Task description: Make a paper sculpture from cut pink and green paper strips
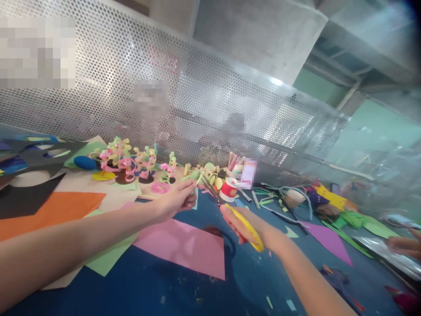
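My left hand (180,196) is closed in a pinch on a small pale green paper piece (199,179). In my right hand (245,224) are scissors (251,232) with yellow and red handles. The metal blades point up and left, parted a little, with their tips at the paper piece. Whether they touch it I cannot tell. Below my hands a pink paper sheet (184,248) lies on the blue table (138,289). Just beyond the blades stands a red and white cup (229,189).
Several curled-paper figures (126,164) stand at the back left, near orange paper (66,208) and black paper (26,197). Purple paper (329,241), paper strips and scraps lie to the right. Another person's hand (406,243) shows at the right edge. A perforated metal panel (197,96) rises behind the table.
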### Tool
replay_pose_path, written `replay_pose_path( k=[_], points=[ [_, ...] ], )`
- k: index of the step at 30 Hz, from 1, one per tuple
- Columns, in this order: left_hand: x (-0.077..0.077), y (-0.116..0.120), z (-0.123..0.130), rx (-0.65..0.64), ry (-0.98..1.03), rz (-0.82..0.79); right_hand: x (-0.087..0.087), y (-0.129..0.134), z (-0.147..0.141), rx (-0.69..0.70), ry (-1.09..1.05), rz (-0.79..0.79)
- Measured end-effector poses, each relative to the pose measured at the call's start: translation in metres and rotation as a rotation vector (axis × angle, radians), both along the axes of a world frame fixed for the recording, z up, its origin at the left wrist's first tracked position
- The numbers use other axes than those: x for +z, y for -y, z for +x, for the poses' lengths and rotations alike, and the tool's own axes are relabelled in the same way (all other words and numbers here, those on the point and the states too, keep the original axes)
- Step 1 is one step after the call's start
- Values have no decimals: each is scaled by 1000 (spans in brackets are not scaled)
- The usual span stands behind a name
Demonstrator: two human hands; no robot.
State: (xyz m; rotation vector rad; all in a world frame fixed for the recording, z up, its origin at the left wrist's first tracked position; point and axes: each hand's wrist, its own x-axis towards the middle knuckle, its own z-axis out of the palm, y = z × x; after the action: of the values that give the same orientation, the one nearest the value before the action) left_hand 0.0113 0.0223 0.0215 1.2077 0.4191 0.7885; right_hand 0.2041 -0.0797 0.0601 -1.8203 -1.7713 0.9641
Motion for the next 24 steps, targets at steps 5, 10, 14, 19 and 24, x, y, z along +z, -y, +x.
replay_pose_path(
  k=[5,10,14,19,24],
  points=[
    [-2,0,0,-91,-22,55,0,-1,-2,14,21,28],
    [-1,2,-1,-161,-33,48,4,0,-1,16,42,23],
    [3,5,-1,-152,-40,23,5,1,-3,-8,45,14],
    [6,7,-2,-167,-41,33,6,-1,-7,-74,54,-8],
    [8,8,-4,-167,-84,86,8,-1,-10,-122,53,-10]
  ],
)
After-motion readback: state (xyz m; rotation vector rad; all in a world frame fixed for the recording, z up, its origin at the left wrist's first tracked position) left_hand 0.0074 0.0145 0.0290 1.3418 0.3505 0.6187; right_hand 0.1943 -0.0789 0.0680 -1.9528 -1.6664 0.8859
